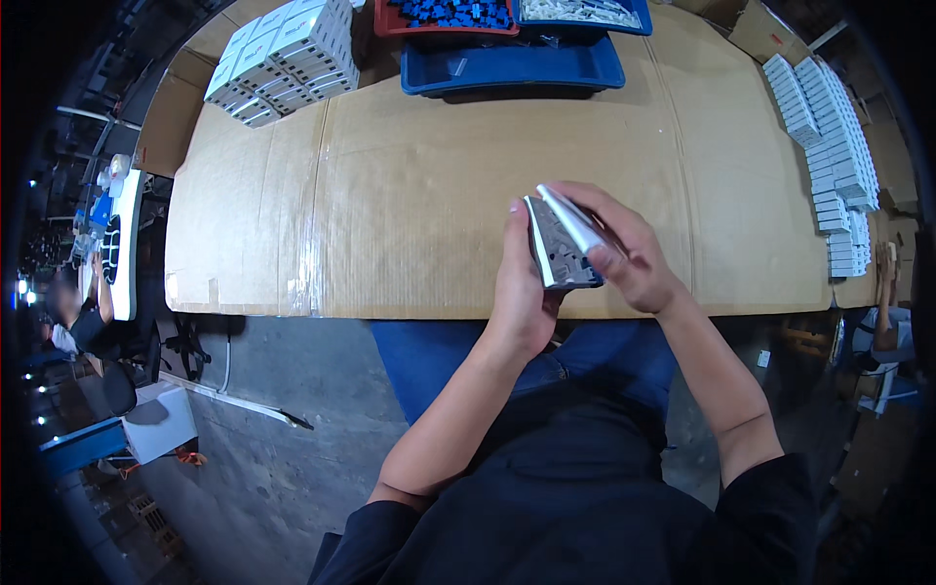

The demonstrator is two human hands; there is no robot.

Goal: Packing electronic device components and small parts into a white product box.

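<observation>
Near the front edge of the table, my left hand [524, 297] grips a small white box with a grey moulded insert [561, 252] facing up, tilted on its side. Its thumb lies along the box's left wall. My right hand [634, 249] is closed on a thin white panel [571, 220], which leans over the right side of the insert. Whether the panel is a hinged lid of the box or a separate piece, I cannot tell. The right fingers hide part of the panel, and the lower side of the box is out of sight.
Brown cardboard [429, 185] covers the table. White boxes [283, 58] are stacked at the back left, more [829, 146] at the right. At the back stand a red bin [390, 19] of blue pieces, a blue bin of white pieces [580, 12] and a blue tray [512, 78]. People sit at both sides.
</observation>
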